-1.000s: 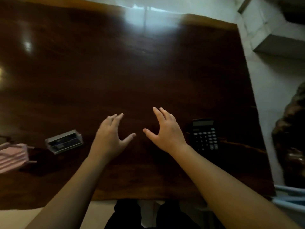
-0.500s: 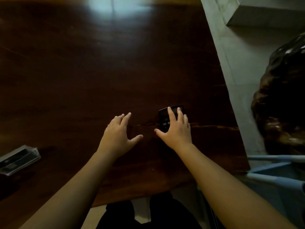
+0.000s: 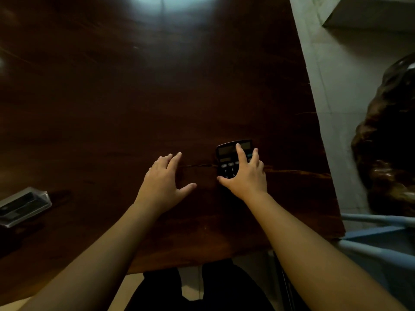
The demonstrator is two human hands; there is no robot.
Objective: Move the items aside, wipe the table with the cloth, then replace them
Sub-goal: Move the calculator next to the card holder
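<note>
A black calculator [image 3: 226,153] lies flat on the dark wooden table [image 3: 134,97], right of centre. My right hand [image 3: 246,176] rests on top of it, fingers spread over the keys, thumb at its lower left corner, covering its lower half. My left hand [image 3: 162,182] hovers open just left of it, fingers apart, holding nothing. A clear plastic case [image 3: 22,206] with dark contents lies at the table's left edge. No cloth is in view.
The table's right edge runs beside a pale tiled floor [image 3: 332,86]. A dark carved wooden piece [image 3: 390,142] stands on the right. A blue chair frame [image 3: 377,232] sits at the table's near right corner. My dark-trousered legs [image 3: 197,288] show below the near edge.
My right hand moved right onto the calculator and now lies over its keys. The view swung right, so the pink cloth at the far left dropped out of sight.
</note>
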